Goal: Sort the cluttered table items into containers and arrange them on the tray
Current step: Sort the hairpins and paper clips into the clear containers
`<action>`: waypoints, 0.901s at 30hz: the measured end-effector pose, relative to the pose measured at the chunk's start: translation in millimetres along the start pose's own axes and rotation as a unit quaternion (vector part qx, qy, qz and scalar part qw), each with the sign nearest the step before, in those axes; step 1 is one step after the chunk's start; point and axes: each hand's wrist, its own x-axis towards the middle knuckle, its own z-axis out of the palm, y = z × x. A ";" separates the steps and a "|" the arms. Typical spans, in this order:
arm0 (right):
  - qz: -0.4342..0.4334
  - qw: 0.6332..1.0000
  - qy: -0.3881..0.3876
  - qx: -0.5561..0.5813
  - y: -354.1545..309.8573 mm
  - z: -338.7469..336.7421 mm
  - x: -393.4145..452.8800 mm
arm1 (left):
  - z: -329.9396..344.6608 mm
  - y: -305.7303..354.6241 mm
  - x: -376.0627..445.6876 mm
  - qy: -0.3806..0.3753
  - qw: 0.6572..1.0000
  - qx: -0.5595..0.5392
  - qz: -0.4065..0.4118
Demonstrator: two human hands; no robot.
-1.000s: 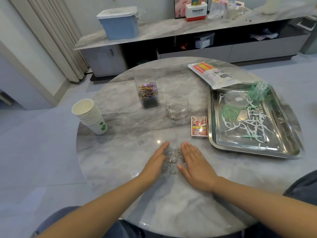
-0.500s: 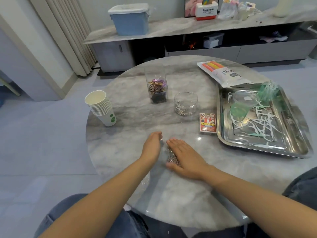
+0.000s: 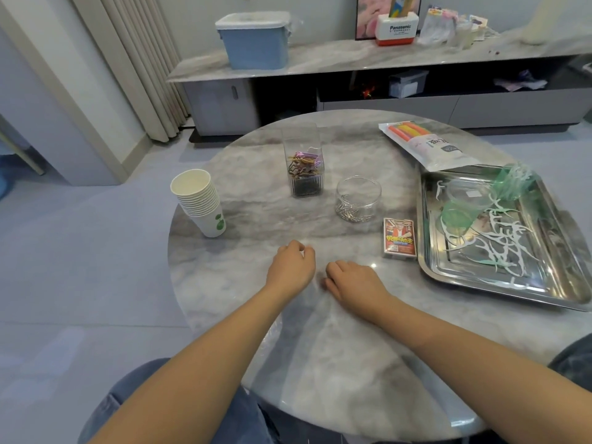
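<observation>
Paper clips hidden, judged gathered under curled fingers of left hand and right hand at desk centre; grip cannot be confirmed. Next: lift called for, drop into round glass jar.

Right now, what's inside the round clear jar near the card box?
The round clear jar holds a thin layer of silver paper clips at the bottom; the rest looks empty, with no lid. An exact count can't be made out.

Lighting: bright, even, diffuse. Shadows: soft, faint. Glare: small highlights on tabletop; reflections on tray. Distortion: wide-angle bending at edges. Focus: slight softness throughout.
</observation>
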 end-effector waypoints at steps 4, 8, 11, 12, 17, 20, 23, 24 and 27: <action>0.030 1.000 0.010 -0.001 1.8 -1.3 5.4 | 0.7 2.9 5.9 -0.012 1.000 0.008 0.000; 0.187 0.969 0.023 0.162 6.9 -8.5 7.8 | 1.2 11.3 16.3 -0.021 1.000 0.012 0.015; 0.272 0.910 0.034 0.310 15.1 -24.5 11.8 | 3.9 20.2 22.2 -0.034 0.999 -0.002 0.025; 0.289 0.890 0.030 0.350 18.9 -29.5 14.2 | 6.0 23.7 23.5 -0.042 0.999 -0.004 0.030; 0.341 0.740 0.018 0.580 34.8 -53.1 25.3 | 19.5 36.3 30.6 -0.063 0.996 -0.034 0.048; 0.338 0.709 0.031 0.618 50.4 -68.1 46.2 | 21.5 43.3 45.3 -0.047 0.996 -0.035 0.073; 0.340 0.713 0.053 0.612 65.8 -86.4 72.0 | 20.2 45.0 57.4 -0.034 0.995 -0.026 0.093; 0.340 0.718 0.062 0.604 69.7 -92.5 82.2 | 20.4 43.9 60.3 -0.032 0.995 -0.030 0.091; 0.324 0.752 0.113 0.563 79.6 -102.9 117.8 | 21.2 38.3 66.4 -0.030 0.996 -0.050 0.073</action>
